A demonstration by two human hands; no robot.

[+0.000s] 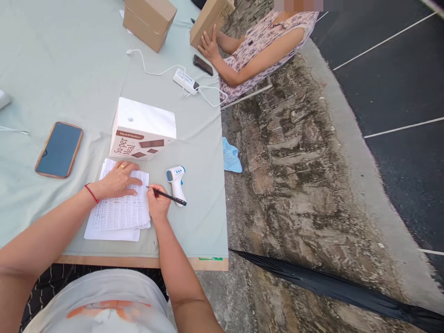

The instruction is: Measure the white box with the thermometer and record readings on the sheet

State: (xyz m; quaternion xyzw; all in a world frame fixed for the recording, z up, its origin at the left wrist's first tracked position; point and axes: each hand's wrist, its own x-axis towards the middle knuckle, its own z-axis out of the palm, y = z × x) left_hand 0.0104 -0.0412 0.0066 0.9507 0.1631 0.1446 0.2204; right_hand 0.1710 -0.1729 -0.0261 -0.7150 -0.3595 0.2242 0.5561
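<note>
Paper sheets (120, 210), a small stack covered in dense handwritten rows, lie on the surface (69, 69) near its front edge, just in front of the white box (143, 130). Head view, only one. Left hand (117, 180) flat, fingers spread, pressing the top of the stack, holds nothing; red string on that wrist, ring on a finger. Right hand (157, 203) closed around a black pen (167, 196), tip touching the right edge of the top sheet, pen body pointing right. Hands close together, not touching.

Step, as I judge it: writing or ticking an entry on the list while the other hand steadies the paper. Next move likely needs the pen tip kept on the right row and the sheets held still; rows are tight, easy to slip a line.

Readable text: box says "NutriMotion" and "Super Meal" on its front face. Handwriting on the sheets too small to read.

Around: infrared thermometer (175, 181), white and blue, lies just right of the pen hand. Smartphone (59, 149), dark screen, tan case, well left of the sheets. White power strip (186, 81) with cables further back, a dark phone (203, 64) near it. Two cardboard boxes (149, 21) at the far end; another person's hand (208, 46) rests on the right one. Blue cloth (231, 156) off the surface edge, folded black umbrella (333, 289) on the ground
</note>
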